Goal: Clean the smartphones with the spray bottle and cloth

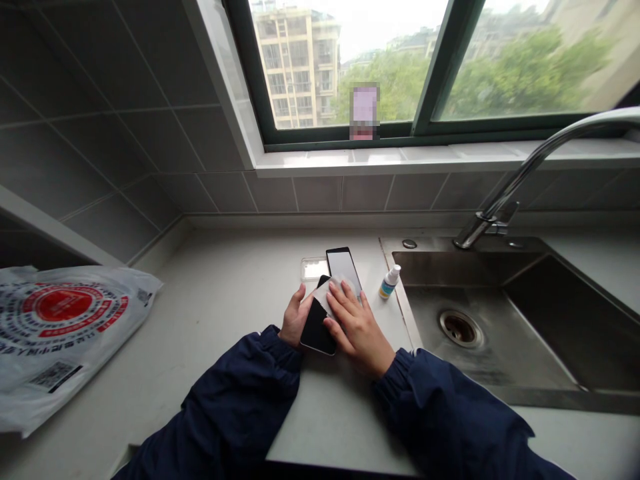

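A black smartphone point(316, 328) lies on the white countertop point(210, 333) with my left hand point(295, 317) gripping its left side. My right hand point(357, 327) presses a white cloth point(324, 295) down on the phone's upper part, fingers spread. The cloth hides the top of that phone. Just beyond it lies a second black-framed phone point(344, 269) with a pale, glaring screen, its near end under the cloth and my right fingertips. A clear rectangular piece point(314, 269), possibly a screen protector, sits to its left. A small white-capped spray bottle point(389, 282) stands right of my right hand.
A stainless steel sink point(480, 320) with a drain lies to the right, its rim close to my right hand, under a curved chrome faucet point(530, 170). A printed white plastic bag point(63, 333) lies at the left. Tiled wall and a window stand behind.
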Motion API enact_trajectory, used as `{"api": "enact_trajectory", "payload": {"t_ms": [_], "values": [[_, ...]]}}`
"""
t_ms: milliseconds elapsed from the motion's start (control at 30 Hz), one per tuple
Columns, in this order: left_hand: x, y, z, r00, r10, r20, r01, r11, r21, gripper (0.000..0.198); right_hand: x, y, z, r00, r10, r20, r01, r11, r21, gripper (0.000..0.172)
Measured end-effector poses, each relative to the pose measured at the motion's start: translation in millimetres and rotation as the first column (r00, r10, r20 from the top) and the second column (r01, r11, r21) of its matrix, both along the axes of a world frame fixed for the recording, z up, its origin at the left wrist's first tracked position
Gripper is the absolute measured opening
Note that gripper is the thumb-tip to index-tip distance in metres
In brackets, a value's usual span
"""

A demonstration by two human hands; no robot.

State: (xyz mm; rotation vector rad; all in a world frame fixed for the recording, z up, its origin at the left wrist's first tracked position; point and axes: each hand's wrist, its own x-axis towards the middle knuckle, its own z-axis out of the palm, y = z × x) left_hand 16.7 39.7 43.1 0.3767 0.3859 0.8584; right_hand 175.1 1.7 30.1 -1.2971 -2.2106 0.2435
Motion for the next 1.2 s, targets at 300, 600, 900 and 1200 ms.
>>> {"api": "enact_trajectory", "payload": {"t_ms": [300, 600, 900, 1200], "values": [[-1.6, 0.1, 5.2, 0.989, 0.115, -0.089, -0.121, 0.990, -0.068, 0.074, -5.7, -12.6, 14.4, 0.922, 0.385, -0.031, -0.382, 0.921, 0.080, 0.038], [0.3, 0.7, 9.3, 0.983, 0.145, -0.113, -0.155, 0.985, -0.081, 0.079, -6.5, -13.6, 14.5, 0.908, 0.407, -0.096, -0.401, 0.913, 0.082, 0.033], [0.6, -1.5, -1.3, 0.998, 0.048, -0.041, -0.049, 0.998, -0.024, 0.074, -1.4, -3.9, 5.0, 0.981, 0.192, -0.001, -0.192, 0.980, 0.056, 0.043], [4.6, -13.1, -8.0, 0.996, -0.047, -0.079, 0.064, 0.970, 0.232, 0.075, 4.6, 4.1, -0.2, 0.995, -0.099, 0.000, 0.098, 0.992, 0.085, 0.060]]}}
